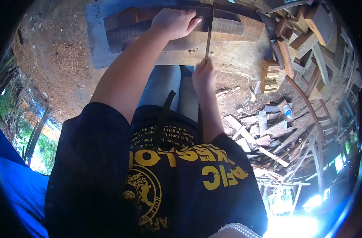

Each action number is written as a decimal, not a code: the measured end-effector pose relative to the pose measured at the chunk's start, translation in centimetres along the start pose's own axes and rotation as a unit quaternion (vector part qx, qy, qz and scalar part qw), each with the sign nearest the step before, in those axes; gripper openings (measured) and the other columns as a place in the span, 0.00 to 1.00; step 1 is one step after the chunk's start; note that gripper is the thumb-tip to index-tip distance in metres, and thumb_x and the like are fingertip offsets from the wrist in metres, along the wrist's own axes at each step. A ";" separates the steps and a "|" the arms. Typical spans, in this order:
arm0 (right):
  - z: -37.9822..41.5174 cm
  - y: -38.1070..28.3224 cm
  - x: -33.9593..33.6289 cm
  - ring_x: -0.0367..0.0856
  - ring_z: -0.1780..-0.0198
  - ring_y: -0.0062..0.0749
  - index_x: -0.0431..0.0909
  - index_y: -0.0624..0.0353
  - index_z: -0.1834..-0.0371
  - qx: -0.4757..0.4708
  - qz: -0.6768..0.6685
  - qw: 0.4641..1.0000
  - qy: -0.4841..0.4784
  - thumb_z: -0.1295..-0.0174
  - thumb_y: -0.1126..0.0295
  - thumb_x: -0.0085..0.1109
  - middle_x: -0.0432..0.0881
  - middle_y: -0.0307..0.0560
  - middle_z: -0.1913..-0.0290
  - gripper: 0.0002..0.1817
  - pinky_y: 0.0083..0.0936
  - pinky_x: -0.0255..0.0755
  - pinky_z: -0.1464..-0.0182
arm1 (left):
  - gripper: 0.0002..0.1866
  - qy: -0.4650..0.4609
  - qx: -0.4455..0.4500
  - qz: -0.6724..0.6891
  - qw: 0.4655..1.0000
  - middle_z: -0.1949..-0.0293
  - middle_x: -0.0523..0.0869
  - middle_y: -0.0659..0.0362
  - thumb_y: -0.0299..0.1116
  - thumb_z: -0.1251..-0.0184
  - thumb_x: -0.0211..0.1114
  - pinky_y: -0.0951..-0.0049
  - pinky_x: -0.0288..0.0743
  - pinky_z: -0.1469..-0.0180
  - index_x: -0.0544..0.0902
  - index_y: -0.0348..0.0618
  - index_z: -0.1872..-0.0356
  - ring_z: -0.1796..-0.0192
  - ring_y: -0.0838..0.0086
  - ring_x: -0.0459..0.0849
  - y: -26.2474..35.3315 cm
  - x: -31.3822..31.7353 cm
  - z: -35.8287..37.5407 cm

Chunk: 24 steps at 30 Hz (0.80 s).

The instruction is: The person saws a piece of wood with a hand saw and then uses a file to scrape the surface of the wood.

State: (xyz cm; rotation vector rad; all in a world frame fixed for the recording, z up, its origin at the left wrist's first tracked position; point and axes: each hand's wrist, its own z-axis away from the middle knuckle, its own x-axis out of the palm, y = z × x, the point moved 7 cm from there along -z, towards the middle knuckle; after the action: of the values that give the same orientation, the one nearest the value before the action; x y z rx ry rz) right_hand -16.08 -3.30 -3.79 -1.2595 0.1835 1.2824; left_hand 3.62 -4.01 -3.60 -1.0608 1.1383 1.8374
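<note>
My right hand (204,73) is closed round the near end of a long, narrow tool (209,35), perhaps a saw seen edge-on. The tool lies across a dark, curved wooden board (228,25). To the left of the tool, my left hand (175,23) bears down on this board, its fingers bent together and partly hidden. Under the board are a wider brown piece (254,29) and a pale wooden work surface (236,59).
Stacked wood blocks (304,41) stand at the upper right. A notched wooden piece (270,75) lies below them. Scraps and sticks (268,135) litter the ground at the right, with a small bottle (287,112) among them. Sawdust-covered ground (56,59) lies at the left.
</note>
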 end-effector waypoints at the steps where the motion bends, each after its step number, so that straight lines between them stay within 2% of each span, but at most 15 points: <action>1: 2.6 1.1 -0.1 0.80 0.69 0.60 0.72 0.66 0.62 0.059 -0.054 0.996 -0.040 0.35 0.70 0.47 0.78 0.65 0.73 0.09 0.44 0.74 0.66 | 0.20 0.009 0.003 -0.006 1.000 0.81 0.83 0.54 0.49 0.28 0.47 0.57 0.78 0.76 0.79 0.45 0.67 0.77 0.58 0.85 0.0 0.1 -0.1; 2: 3.9 1.9 0.2 0.79 0.68 0.62 0.72 0.66 0.62 0.116 -0.110 0.984 -0.081 0.36 0.70 0.47 0.78 0.66 0.73 0.09 0.45 0.74 0.66 | 0.20 0.012 0.002 -0.006 1.000 0.81 0.83 0.54 0.49 0.28 0.47 0.57 0.78 0.76 0.79 0.45 0.67 0.77 0.58 0.85 -0.2 -0.1 -0.4; 3: 3.4 1.6 0.0 0.79 0.66 0.63 0.72 0.64 0.61 0.140 -0.072 0.983 -0.092 0.36 0.71 0.48 0.79 0.66 0.71 0.07 0.47 0.74 0.64 | 0.20 0.016 0.001 -0.007 1.000 0.81 0.83 0.54 0.49 0.28 0.47 0.57 0.79 0.76 0.78 0.45 0.67 0.77 0.58 0.85 -0.3 -0.2 -0.4; 4: 1.9 0.6 -0.4 0.79 0.66 0.63 0.72 0.64 0.61 0.144 -0.071 0.982 -0.095 0.36 0.71 0.48 0.79 0.66 0.71 0.07 0.47 0.74 0.64 | 0.20 0.014 0.003 -0.006 1.000 0.81 0.84 0.54 0.49 0.28 0.47 0.57 0.79 0.75 0.78 0.45 0.67 0.77 0.58 0.85 -0.1 0.0 -0.1; 6: -3.1 -2.2 -0.9 0.82 0.64 0.62 0.70 0.62 0.60 0.077 0.003 0.993 -0.085 0.33 0.70 0.44 0.81 0.66 0.72 0.08 0.49 0.76 0.64 | 0.20 0.010 -0.004 -0.009 1.000 0.80 0.84 0.54 0.50 0.28 0.47 0.57 0.79 0.75 0.78 0.46 0.67 0.76 0.59 0.85 -0.1 0.2 -0.1; 7: -3.8 -2.6 -0.7 0.82 0.64 0.64 0.69 0.62 0.60 0.070 -0.020 0.994 -0.077 0.34 0.69 0.45 0.80 0.68 0.71 0.07 0.51 0.76 0.64 | 0.20 0.007 -0.012 -0.013 1.000 0.78 0.83 0.54 0.51 0.28 0.48 0.57 0.80 0.74 0.78 0.47 0.67 0.75 0.59 0.85 -0.2 0.2 -0.1; 11: 2.3 0.4 0.0 0.81 0.66 0.63 0.73 0.62 0.60 0.123 -0.020 0.990 -0.068 0.33 0.67 0.47 0.80 0.66 0.70 0.09 0.48 0.74 0.66 | 0.19 -0.002 0.006 0.007 1.000 0.80 0.84 0.54 0.49 0.28 0.47 0.57 0.79 0.75 0.78 0.46 0.67 0.76 0.59 0.85 -0.1 0.1 -0.4; 14: 0.5 -0.3 -0.8 0.81 0.62 0.66 0.69 0.62 0.55 0.127 -0.043 0.987 -0.090 0.34 0.71 0.45 0.80 0.69 0.67 0.08 0.53 0.75 0.61 | 0.20 0.004 0.002 -0.008 1.000 0.80 0.84 0.55 0.49 0.28 0.47 0.57 0.79 0.74 0.79 0.46 0.67 0.76 0.60 0.85 -0.1 0.4 -0.1; 17: -3.1 -2.3 -0.7 0.81 0.60 0.65 0.70 0.63 0.55 0.118 -0.016 0.987 -0.110 0.34 0.71 0.46 0.80 0.70 0.65 0.09 0.50 0.76 0.58 | 0.18 0.027 0.003 -0.010 1.000 0.80 0.84 0.56 0.49 0.28 0.48 0.58 0.80 0.74 0.78 0.47 0.63 0.76 0.61 0.85 -0.2 0.4 0.2; 18: -3.4 -2.8 -0.8 0.81 0.59 0.64 0.70 0.64 0.55 0.107 -0.016 0.988 -0.107 0.34 0.71 0.47 0.80 0.69 0.64 0.09 0.48 0.76 0.58 | 0.16 0.035 0.002 -0.003 0.999 0.77 0.84 0.55 0.49 0.28 0.50 0.59 0.80 0.73 0.78 0.48 0.59 0.74 0.60 0.86 -0.1 0.2 0.2; 19: -2.4 -1.7 -0.2 0.81 0.60 0.62 0.71 0.65 0.56 0.067 -0.008 0.993 -0.098 0.34 0.71 0.46 0.80 0.67 0.65 0.09 0.45 0.77 0.60 | 0.16 0.044 0.002 0.004 0.999 0.73 0.85 0.55 0.49 0.29 0.52 0.60 0.81 0.71 0.79 0.49 0.55 0.71 0.60 0.86 -0.1 0.0 0.2; 20: -0.3 -0.2 0.3 0.81 0.60 0.62 0.71 0.65 0.56 0.065 -0.006 0.993 -0.096 0.34 0.71 0.46 0.80 0.67 0.65 0.09 0.45 0.77 0.60 | 0.16 0.047 0.002 0.005 0.999 0.73 0.85 0.55 0.49 0.29 0.52 0.60 0.81 0.71 0.79 0.49 0.55 0.71 0.60 0.86 -0.2 0.0 0.1; 22: 3.4 0.7 -0.4 0.81 0.62 0.61 0.70 0.66 0.57 0.106 -0.098 0.986 -0.083 0.35 0.72 0.46 0.80 0.67 0.67 0.09 0.43 0.76 0.62 | 0.16 0.088 0.042 -0.002 0.995 0.68 0.85 0.55 0.47 0.30 0.54 0.60 0.82 0.69 0.76 0.50 0.51 0.69 0.60 0.87 0.2 -0.3 0.3; 23: 3.5 1.4 -0.3 0.81 0.61 0.62 0.70 0.66 0.58 0.159 -0.085 0.978 -0.107 0.36 0.73 0.48 0.80 0.67 0.67 0.08 0.44 0.75 0.62 | 0.16 0.090 0.038 -0.001 0.995 0.68 0.85 0.55 0.47 0.30 0.54 0.60 0.82 0.69 0.76 0.50 0.51 0.69 0.60 0.87 0.0 -0.2 0.3; 24: 2.5 0.9 -0.3 0.81 0.61 0.62 0.70 0.66 0.58 0.160 -0.084 0.977 -0.109 0.36 0.73 0.48 0.80 0.67 0.67 0.08 0.44 0.75 0.62 | 0.16 0.124 0.055 0.009 0.991 0.65 0.85 0.56 0.46 0.30 0.55 0.60 0.82 0.69 0.75 0.50 0.50 0.68 0.60 0.87 0.2 -0.8 0.5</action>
State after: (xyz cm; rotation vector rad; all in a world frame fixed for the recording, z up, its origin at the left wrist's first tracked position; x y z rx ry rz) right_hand -18.16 -1.79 -3.16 -0.8355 0.1179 1.1805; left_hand 3.58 -3.71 -2.65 -1.2408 1.3818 1.6684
